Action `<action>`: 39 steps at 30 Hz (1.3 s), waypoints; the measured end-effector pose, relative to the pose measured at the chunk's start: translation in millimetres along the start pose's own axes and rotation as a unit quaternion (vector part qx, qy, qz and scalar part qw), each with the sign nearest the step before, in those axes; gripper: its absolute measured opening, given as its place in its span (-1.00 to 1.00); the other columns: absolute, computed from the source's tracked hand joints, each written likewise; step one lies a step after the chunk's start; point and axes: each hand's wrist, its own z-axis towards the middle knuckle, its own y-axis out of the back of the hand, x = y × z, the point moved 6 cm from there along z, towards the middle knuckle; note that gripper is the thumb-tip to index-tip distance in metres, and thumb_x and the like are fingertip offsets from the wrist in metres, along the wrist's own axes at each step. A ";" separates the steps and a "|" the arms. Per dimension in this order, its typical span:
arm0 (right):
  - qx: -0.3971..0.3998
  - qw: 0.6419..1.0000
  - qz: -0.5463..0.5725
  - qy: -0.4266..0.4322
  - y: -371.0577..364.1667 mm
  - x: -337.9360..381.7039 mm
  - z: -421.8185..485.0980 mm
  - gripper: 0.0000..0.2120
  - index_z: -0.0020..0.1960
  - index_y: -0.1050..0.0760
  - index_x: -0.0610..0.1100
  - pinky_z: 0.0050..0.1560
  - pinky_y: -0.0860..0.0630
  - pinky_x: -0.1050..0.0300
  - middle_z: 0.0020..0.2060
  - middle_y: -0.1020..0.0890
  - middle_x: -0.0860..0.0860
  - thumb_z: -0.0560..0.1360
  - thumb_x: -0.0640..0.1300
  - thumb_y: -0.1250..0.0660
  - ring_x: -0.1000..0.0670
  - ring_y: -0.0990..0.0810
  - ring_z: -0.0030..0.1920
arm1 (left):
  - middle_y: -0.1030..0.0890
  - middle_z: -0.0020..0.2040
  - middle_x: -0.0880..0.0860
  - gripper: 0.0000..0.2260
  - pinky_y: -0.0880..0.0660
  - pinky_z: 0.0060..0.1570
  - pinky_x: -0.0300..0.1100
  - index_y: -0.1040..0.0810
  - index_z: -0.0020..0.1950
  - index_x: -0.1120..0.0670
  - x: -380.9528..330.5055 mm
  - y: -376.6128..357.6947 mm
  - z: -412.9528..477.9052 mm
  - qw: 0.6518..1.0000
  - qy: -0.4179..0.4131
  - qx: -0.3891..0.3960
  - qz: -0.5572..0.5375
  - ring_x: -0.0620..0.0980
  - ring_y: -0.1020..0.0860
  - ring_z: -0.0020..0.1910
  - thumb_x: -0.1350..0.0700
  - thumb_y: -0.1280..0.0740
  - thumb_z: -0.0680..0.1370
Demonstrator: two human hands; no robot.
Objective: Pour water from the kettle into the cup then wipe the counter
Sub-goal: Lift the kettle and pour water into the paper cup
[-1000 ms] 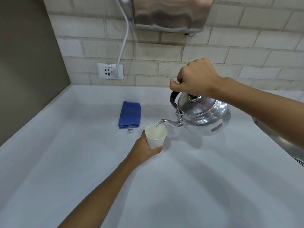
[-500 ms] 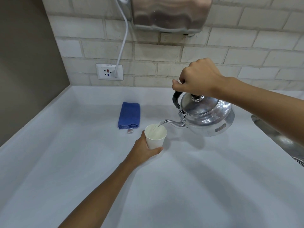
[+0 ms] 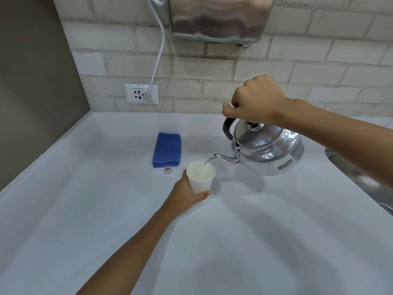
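A shiny steel kettle [image 3: 270,152] hangs tilted above the white counter [image 3: 255,231], its spout pointing left over a white paper cup [image 3: 201,177]. A thin stream of water runs from the spout into the cup. My right hand [image 3: 255,99] is closed around the kettle's black handle from above. My left hand [image 3: 185,194] grips the cup from the near left side, and the cup stands on the counter. A folded blue cloth [image 3: 167,149] lies flat just behind and left of the cup.
A wall socket [image 3: 141,93] with a white cable plugged in sits on the brick wall. A steel dispenser [image 3: 217,18] hangs on the wall above. A metal sink edge [image 3: 361,177] runs along the right side. A dark wall closes the left.
The kettle and my right hand have shifted slightly right and a little lower in tilt. Water keeps flowing into the cup. My left hand and the cup have stayed put.
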 end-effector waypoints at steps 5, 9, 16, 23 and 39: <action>0.000 1.000 -0.003 0.003 -0.2 -0.4 0.1 -0.50 -0.55 -0.08 -0.16 -0.44 -0.05 0.19 -0.65 -0.14 -0.05 0.45 0.02 -0.16 -0.09 -0.13 -0.53 | -0.48 0.18 -0.15 -0.26 -0.44 0.01 -0.28 -0.24 0.34 -0.14 0.2 -0.6 0.1 1.000 0.000 0.002 -0.001 -0.12 -0.48 0.12 -0.15 -0.51 0.25; -0.001 1.000 -0.004 0.001 -0.1 -1.4 1.0 -0.50 -0.56 -0.08 -0.16 -0.44 -0.05 0.21 -0.65 -0.13 -0.05 0.45 0.01 -0.17 -0.06 -0.07 -0.56 | -0.49 0.18 -0.15 -0.26 -0.42 -0.02 -0.32 -0.25 0.34 -0.13 -0.2 -0.3 0.6 1.000 0.000 0.002 -0.002 -0.12 -0.49 0.11 -0.16 -0.51 0.25; -0.001 1.000 -0.011 0.004 0.3 -2.7 0.6 -0.50 -0.56 -0.09 -0.17 -0.44 -0.04 0.22 -0.65 -0.13 -0.05 0.46 0.00 -0.17 -0.06 -0.08 -0.56 | -0.48 0.16 -0.16 -0.26 -0.41 -0.02 -0.32 -0.25 0.35 -0.11 0.2 -0.1 0.5 1.000 -0.001 0.000 0.003 -0.13 -0.48 0.10 -0.14 -0.52 0.26; -0.001 1.000 -0.013 0.008 0.7 -2.8 2.2 -0.49 -0.56 -0.10 -0.17 -0.43 -0.05 0.21 -0.65 -0.15 -0.05 0.47 0.01 -0.16 -0.10 -0.14 -0.53 | -0.48 0.13 -0.20 -0.27 -0.38 -0.08 -0.44 -0.26 0.34 -0.12 -0.1 0.6 0.2 1.000 -0.003 -0.002 -0.002 -0.17 -0.48 0.08 -0.14 -0.52 0.26; -0.003 1.000 -0.009 0.002 5.4 -4.9 3.8 -0.50 -0.56 -0.12 -0.18 -0.45 -0.04 0.21 -0.64 -0.16 -0.06 0.47 0.00 -0.17 -0.06 -0.08 -0.55 | -0.49 0.18 -0.16 -0.26 -0.42 -0.01 -0.33 -0.25 0.35 -0.13 -1.1 0.2 0.3 1.000 -0.007 0.001 -0.005 -0.12 -0.49 0.13 -0.13 -0.52 0.26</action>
